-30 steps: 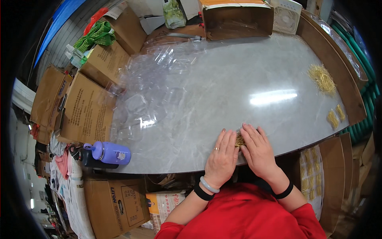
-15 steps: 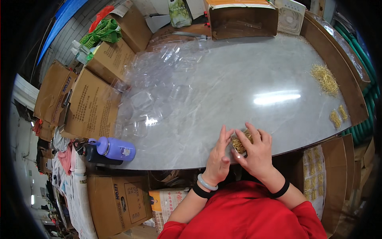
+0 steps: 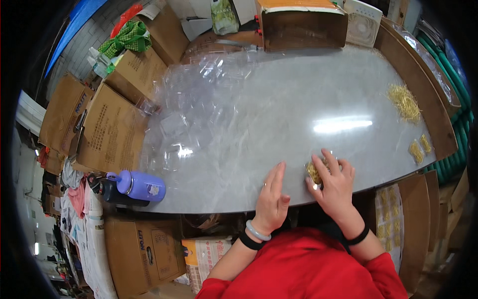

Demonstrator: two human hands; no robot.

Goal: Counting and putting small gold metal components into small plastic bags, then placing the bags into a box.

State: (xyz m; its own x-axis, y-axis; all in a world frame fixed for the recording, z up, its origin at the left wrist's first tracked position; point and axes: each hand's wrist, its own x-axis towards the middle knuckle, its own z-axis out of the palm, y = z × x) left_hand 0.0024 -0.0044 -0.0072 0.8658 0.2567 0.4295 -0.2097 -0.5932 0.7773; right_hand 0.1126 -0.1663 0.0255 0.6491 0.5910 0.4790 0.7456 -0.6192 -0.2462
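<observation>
My right hand point(image 3: 334, 187) curls its fingers over a small clear box of thin gold-coloured pins point(image 3: 312, 173) near the table's front edge. The fingers cover much of the box. To its left, my left hand point(image 3: 272, 197) holds nothing; its fingers are stretched out and it stands apart from the box. At the right side of the table lies a loose heap of gold pins point(image 3: 404, 103). Closer to me are two small packed boxes of gold pins, a nearer one point(image 3: 416, 151) and a smaller-looking one point(image 3: 425, 143) beside it.
Many empty clear plastic boxes point(image 3: 181, 122) spread over the grey table's point(image 3: 269, 114) left side. A purple bottle point(image 3: 144, 186) stands at the front left. Cardboard boxes point(image 3: 112, 129) line the left. An open carton point(image 3: 304, 30) and white fan point(image 3: 362, 24) sit at the back.
My right hand has moved right with the box of gold pins. My left hand has come away from the box, leaving a gap between the hands.
</observation>
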